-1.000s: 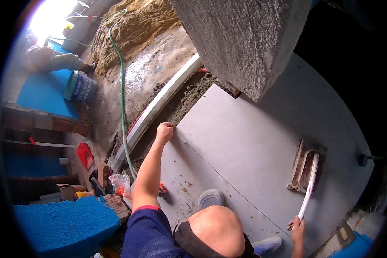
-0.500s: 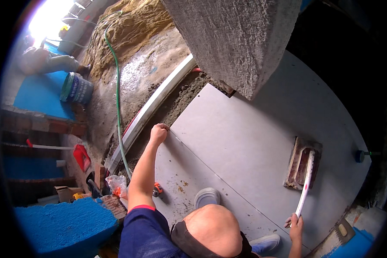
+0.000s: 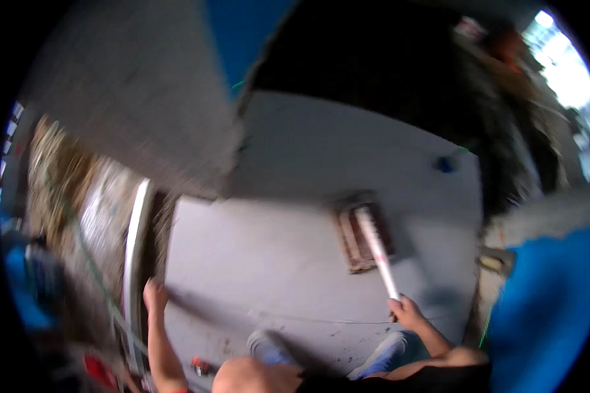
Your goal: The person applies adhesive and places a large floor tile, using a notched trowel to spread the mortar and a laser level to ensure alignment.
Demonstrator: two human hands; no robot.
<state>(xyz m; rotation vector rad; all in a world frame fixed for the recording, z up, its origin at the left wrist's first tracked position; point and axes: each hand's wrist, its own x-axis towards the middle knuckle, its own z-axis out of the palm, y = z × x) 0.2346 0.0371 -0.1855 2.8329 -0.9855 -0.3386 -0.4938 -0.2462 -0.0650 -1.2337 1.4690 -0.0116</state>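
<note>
The picture is smeared by motion. My right hand (image 3: 406, 311) grips the lower end of a long white handle (image 3: 379, 252). The handle runs up to a brown rectangular float (image 3: 354, 245) lying flat on the smooth grey cement surface (image 3: 269, 262). My left hand (image 3: 154, 295) rests on the left edge of that surface, beside a long white bar (image 3: 137, 242). The blur hides its fingers. My two shoes (image 3: 265, 347) stand on the cement near the lower edge.
A rough concrete block (image 3: 144, 111) hangs over the upper left. A green hose (image 3: 78, 249) crosses rubble on the left. Blue sheeting (image 3: 544, 295) lies at the right, a small blue object (image 3: 446, 164) at the far right edge, and a small red thing (image 3: 200, 365) by my left arm.
The view has swung sharply, so the slab and float now sit more to the centre and right. My right hand still holds the handle and my left hand stays on the slab's left edge.
</note>
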